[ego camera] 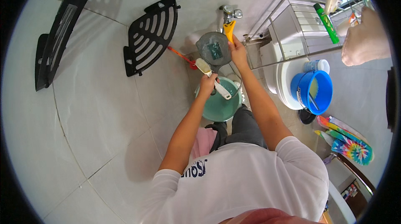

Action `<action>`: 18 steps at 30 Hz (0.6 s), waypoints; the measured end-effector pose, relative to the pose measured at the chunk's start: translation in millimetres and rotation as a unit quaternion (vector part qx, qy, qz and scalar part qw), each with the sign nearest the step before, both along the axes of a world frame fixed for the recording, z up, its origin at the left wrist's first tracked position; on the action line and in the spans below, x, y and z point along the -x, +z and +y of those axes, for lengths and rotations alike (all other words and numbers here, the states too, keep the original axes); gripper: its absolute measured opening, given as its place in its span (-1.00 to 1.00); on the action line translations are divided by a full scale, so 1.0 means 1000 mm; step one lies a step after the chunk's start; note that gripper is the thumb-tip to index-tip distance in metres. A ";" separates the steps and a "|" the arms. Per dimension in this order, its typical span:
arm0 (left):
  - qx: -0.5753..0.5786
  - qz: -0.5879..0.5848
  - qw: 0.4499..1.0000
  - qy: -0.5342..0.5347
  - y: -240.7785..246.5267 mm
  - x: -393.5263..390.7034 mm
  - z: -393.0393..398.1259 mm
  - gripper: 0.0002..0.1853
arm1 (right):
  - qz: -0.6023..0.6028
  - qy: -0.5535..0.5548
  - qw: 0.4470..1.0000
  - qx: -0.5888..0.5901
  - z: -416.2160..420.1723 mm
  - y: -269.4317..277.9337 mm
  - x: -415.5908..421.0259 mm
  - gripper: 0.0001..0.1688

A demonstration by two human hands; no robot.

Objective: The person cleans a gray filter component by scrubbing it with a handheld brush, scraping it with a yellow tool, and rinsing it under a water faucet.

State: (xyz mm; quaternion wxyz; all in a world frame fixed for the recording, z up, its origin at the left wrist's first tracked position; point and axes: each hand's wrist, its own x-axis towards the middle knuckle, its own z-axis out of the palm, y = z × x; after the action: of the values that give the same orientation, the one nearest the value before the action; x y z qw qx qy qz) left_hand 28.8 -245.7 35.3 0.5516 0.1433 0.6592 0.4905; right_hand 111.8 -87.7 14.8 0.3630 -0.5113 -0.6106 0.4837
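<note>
My left hand (207, 85) grips a white-handled scrub brush (221, 90) with pale bristles, together with what looks like the handle of a grey dipper (205, 48). The dipper holds some water and a dark green patch shows inside it. My right hand (237, 50) is closed round a yellow plastic tool (229, 29) at the dipper's right rim, just below a chrome tap (228, 12). Under my left hand stands a green basin (221, 111) with water in it. A grey hose (239, 81) hangs at its right side.
Two black corner shelves (153, 36) (62, 32) are on the tiled wall at left. At right, a blue bucket (296, 83) and a white tub (324, 66) rest on the toilet lid (283, 98), beneath a wire rack (275, 62). A red-handled brush (181, 55) stands behind the basin.
</note>
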 end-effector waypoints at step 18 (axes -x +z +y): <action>0.031 0.055 0.998 0.007 -0.018 0.006 0.005 -0.77 | 0.029 -0.024 0.997 0.073 0.001 0.014 0.019 -0.54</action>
State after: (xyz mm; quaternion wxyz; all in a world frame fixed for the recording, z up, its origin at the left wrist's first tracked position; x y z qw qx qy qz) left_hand 22.4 -240.3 17.6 0.5155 0.1477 0.7043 0.4652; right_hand 92.5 -86.4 28.6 0.3538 -0.5370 -0.5499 0.5330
